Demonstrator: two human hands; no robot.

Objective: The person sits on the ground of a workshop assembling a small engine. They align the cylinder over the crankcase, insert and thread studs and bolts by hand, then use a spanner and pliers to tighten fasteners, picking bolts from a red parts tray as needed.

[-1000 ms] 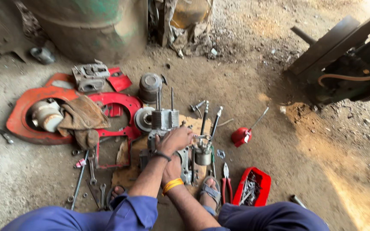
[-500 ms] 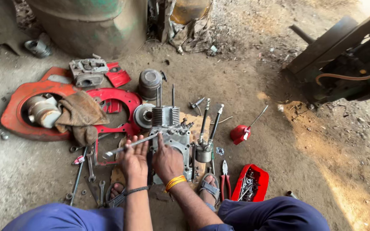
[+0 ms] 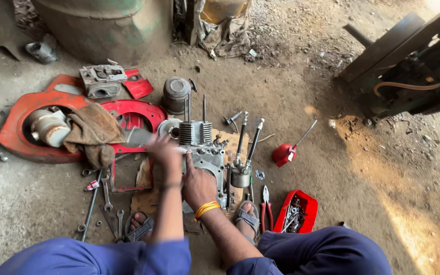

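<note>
Between my knees, on the dirt floor (image 3: 332,203): one engine block (image 3: 204,155), finned cylinder (image 3: 194,132) uppermost. My right hand (image 3: 197,186) lies flat and open on its casing, gripping nothing. My left hand (image 3: 164,153) is blurred just left of it; whether it holds anything I cannot tell. Left of hands: one rag (image 3: 95,132), several spanners (image 3: 105,196). Right of hands: one pair of pliers (image 3: 266,206), one red tray (image 3: 306,203) of bolts, one red oil can (image 3: 283,153). Risk, as I judge it: the block could tip, since only one palm steadies it, or grit could enter it.
</note>
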